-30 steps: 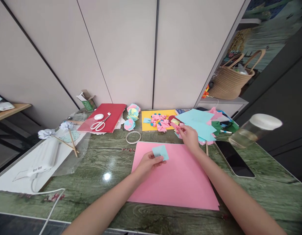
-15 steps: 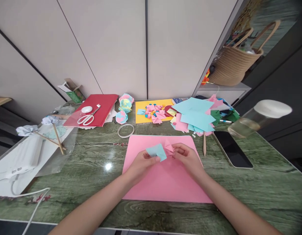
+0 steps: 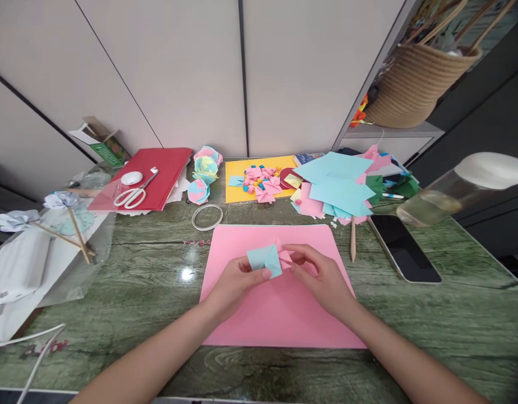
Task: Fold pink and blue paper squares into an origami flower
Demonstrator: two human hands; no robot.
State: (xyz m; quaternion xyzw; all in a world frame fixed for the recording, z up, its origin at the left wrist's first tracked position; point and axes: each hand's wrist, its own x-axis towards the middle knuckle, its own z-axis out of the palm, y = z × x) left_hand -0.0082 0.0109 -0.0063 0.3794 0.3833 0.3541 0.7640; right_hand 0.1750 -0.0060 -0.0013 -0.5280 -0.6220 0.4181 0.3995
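My left hand (image 3: 234, 283) pinches a small folded light-blue paper piece (image 3: 264, 260) above a big pink sheet (image 3: 276, 314) lying flat on the green marble table (image 3: 149, 292). My right hand (image 3: 322, 278) holds a small folded pink paper piece (image 3: 284, 255) and brings it against the blue one, so the two pieces touch between my hands. Both hands hover just over the middle of the pink sheet.
At the back lie a red folder with white scissors (image 3: 133, 195), paper flowers (image 3: 204, 168), a yellow sheet with folded bits (image 3: 259, 179), a tape ring (image 3: 207, 216) and a stack of blue and pink papers (image 3: 338, 191). A phone (image 3: 404, 247), a pencil (image 3: 352, 241) and a jar (image 3: 456, 188) sit to the right.
My right hand came back from the paper stack with a pink folded piece and met the left hand's blue piece over the pink sheet. The view tilted downward.
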